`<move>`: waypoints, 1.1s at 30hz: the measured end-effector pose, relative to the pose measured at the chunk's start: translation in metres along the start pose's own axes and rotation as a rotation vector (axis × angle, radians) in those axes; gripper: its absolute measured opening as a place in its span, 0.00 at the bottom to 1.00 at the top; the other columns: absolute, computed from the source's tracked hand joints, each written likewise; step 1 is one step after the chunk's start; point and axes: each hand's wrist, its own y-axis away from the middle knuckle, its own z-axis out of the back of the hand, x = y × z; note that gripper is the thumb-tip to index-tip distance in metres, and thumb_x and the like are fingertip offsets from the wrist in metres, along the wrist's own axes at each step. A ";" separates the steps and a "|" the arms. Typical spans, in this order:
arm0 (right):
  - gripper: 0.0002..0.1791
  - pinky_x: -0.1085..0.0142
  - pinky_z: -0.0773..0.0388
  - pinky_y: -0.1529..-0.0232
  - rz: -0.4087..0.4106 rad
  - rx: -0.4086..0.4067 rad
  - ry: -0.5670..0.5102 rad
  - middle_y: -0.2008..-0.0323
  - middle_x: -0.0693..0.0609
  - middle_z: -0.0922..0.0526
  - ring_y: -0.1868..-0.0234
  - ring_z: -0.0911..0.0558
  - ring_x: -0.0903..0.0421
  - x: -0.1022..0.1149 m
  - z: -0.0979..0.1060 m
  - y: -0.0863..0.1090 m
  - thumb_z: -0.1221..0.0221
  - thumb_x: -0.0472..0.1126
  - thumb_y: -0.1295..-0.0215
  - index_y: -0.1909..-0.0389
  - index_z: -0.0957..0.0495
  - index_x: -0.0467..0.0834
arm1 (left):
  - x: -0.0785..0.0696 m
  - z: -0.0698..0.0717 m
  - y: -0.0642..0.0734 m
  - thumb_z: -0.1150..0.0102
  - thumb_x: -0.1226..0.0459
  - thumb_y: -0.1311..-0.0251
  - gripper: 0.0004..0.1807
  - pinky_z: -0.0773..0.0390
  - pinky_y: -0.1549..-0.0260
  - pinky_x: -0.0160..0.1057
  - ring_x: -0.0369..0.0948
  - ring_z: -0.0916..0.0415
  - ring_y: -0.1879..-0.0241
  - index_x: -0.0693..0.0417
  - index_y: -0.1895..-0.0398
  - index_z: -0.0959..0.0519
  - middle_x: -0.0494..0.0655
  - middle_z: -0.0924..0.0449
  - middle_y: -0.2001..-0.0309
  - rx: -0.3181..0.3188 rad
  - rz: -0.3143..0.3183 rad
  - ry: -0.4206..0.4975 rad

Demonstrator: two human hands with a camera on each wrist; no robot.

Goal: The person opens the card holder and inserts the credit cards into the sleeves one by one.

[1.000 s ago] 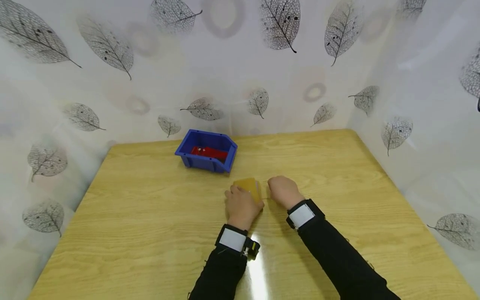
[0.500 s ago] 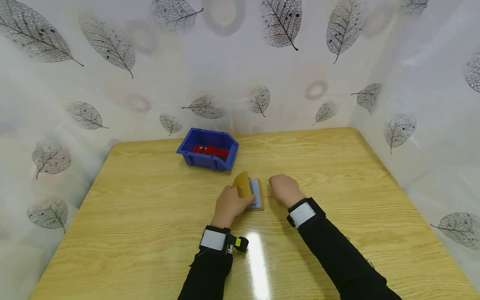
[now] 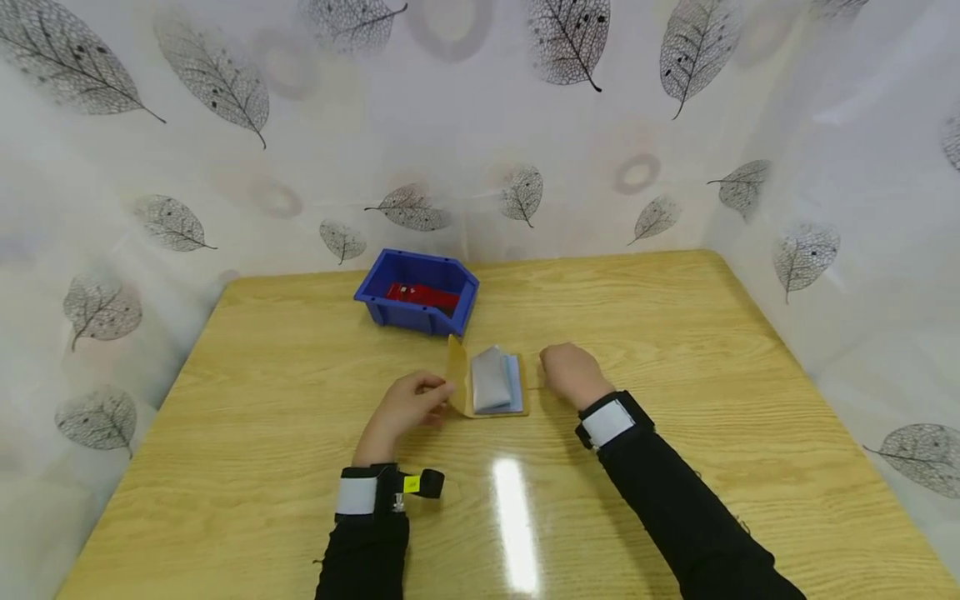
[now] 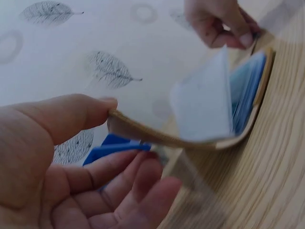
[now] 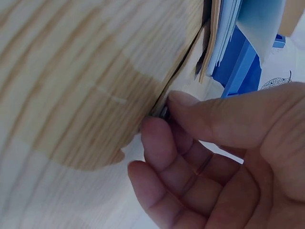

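A small tan card holder [image 3: 523, 385] with plastic sleeves [image 3: 491, 379] lies opened on the wooden table, its front cover [image 3: 457, 379] standing up on the left. My left hand [image 3: 408, 408] is at that cover's free edge. In the left wrist view, the thumb [image 4: 95, 107] bears on the cover's edge while the other fingers curl loosely below it. To the right of the holder, my right hand [image 3: 572, 375] pinches the end of a thin dark cord [image 5: 178, 67] that runs toward the holder. A small dark piece shows between thumb and forefinger.
A blue plastic bin [image 3: 405, 315] stands at the table's back, just behind the card holder, with a red item [image 3: 423, 296] inside. The wooden table [image 3: 675, 333] meets a leaf-patterned curtain [image 3: 585, 167] at its back and sides.
My left hand has swung the card holder's cover open from right to left and moved left with it, baring the plastic sleeves. The right hand has stayed in place.
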 end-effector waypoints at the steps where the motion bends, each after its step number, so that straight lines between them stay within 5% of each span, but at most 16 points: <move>1: 0.05 0.65 0.31 0.78 0.000 0.000 -0.002 0.78 0.49 0.22 0.77 0.28 0.54 -0.001 0.001 -0.001 0.43 0.31 0.37 0.71 0.20 0.39 | 0.001 0.003 0.001 0.43 0.63 0.33 0.20 0.17 0.61 0.46 0.51 0.20 0.60 0.72 0.46 0.27 0.59 0.21 0.59 0.015 -0.003 -0.004; 10: 0.12 0.64 0.31 0.77 -0.012 -0.015 0.009 0.82 0.49 0.26 0.79 0.29 0.54 -0.004 0.006 -0.004 0.46 0.34 0.32 0.77 0.24 0.40 | 0.009 0.019 -0.001 0.39 0.67 0.37 0.17 0.18 0.67 0.41 0.44 0.20 0.68 0.69 0.48 0.25 0.58 0.19 0.60 -0.079 0.008 -0.114; 15: 0.17 0.66 0.36 0.79 -0.014 -0.011 -0.003 0.84 0.51 0.32 0.81 0.32 0.55 -0.003 0.006 -0.003 0.47 0.36 0.30 0.82 0.29 0.41 | 0.013 0.021 -0.002 0.36 0.67 0.40 0.16 0.21 0.66 0.41 0.44 0.21 0.67 0.65 0.52 0.24 0.54 0.18 0.63 -0.133 -0.007 -0.318; 24: 0.18 0.67 0.37 0.80 -0.010 -0.012 -0.036 0.83 0.50 0.32 0.80 0.33 0.55 -0.001 0.003 0.003 0.49 0.33 0.30 0.83 0.30 0.41 | 0.016 0.016 -0.004 0.32 0.68 0.47 0.33 0.24 0.60 0.48 0.47 0.24 0.64 0.63 0.36 0.31 0.53 0.20 0.63 -0.187 -0.015 -0.523; 33: 0.18 0.66 0.38 0.80 0.000 -0.035 -0.004 0.85 0.51 0.33 0.81 0.34 0.55 -0.003 -0.001 0.004 0.48 0.32 0.32 0.85 0.32 0.41 | 0.005 -0.005 -0.008 0.44 0.81 0.51 0.26 0.24 0.57 0.48 0.50 0.24 0.59 0.63 0.45 0.23 0.55 0.21 0.61 -0.201 -0.178 -0.756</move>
